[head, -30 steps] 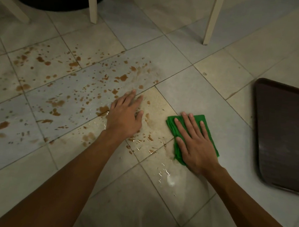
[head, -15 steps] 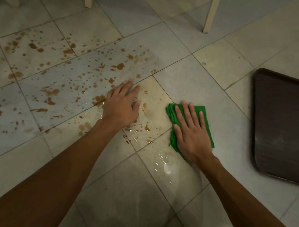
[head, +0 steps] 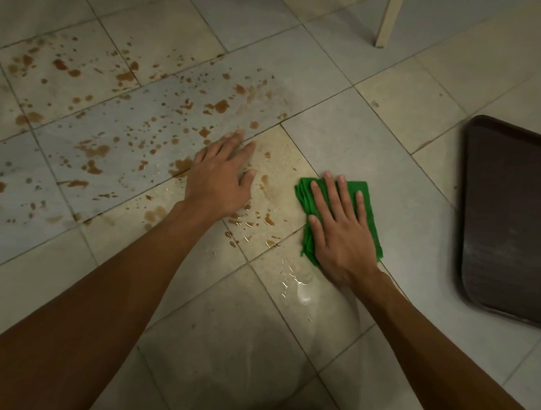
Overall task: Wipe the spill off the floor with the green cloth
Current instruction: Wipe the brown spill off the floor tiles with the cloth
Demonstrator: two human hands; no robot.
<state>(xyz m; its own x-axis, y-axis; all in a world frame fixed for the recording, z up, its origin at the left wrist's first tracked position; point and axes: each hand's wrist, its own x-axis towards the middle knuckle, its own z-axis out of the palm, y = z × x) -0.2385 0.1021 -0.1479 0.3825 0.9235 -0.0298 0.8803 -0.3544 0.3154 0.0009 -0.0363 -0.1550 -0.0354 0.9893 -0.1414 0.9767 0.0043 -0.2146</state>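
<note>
The right hand (head: 339, 235) lies flat, fingers straight and spread, pressing the folded cloth (head: 368, 196) to the floor (head: 359, 140); nothing is gripped. The left hand (head: 217, 177) is also flat and released, its palm planted on wet tile among brown drops. The cloth sits at the right fringe of the spill (head: 95, 150), whose splatter runs well off to the left and away from the person, and a clear wet sheen lies just nearer than the cloth. A tray (head: 510, 221) rests to the right, apart from the cloth.

Most of the wiping seems still to do. The bracing left palm could skid on the wet tile or smear the drops under it. With only a flat palm on top, the cloth may bunch or slip out on a long stroke, and once soaked it would likely spread the brown liquid, not lift it.
</note>
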